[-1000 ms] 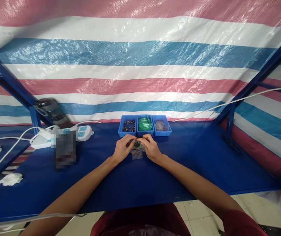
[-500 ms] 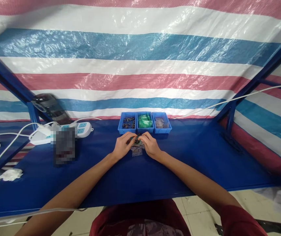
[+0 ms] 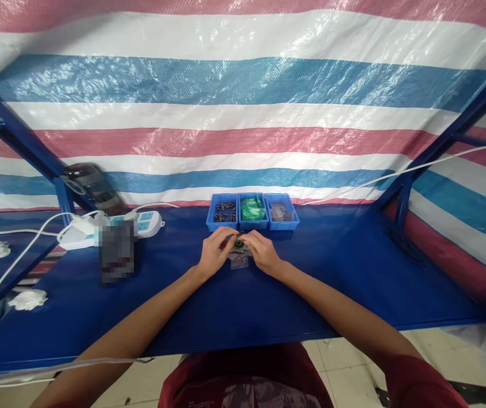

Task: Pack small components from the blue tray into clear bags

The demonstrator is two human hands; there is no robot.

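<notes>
My left hand [image 3: 216, 249] and my right hand [image 3: 262, 251] meet just in front of the blue bins, their fingers closed in pinches. Between the fingertips sits a small green-and-dark part [image 3: 239, 243], partly covered by them and too small to name. Under it, on the blue table, lies a crinkled clear plastic bag [image 3: 239, 262]. Behind the hands stand three blue bins: the left bin [image 3: 209, 218] holds several small dark metallic pieces, the middle bin [image 3: 254, 224] green packets, the right bin [image 3: 284, 225] clear plastic packets.
On the left a white power strip [image 3: 152, 225] with plugged-in cables stands behind a pixelated dark object [image 3: 116, 252]. A dark bottle-like object [image 3: 94, 187] leans by the frame. White crumpled tissue [image 3: 28, 299] lies at left. Striped sheeting [image 3: 243, 113] hangs behind the table [image 3: 336, 255].
The whole view has shifted slightly. Both hands keep their pinch over the plastic bag, with the fingertips moving only a little around the small part.
</notes>
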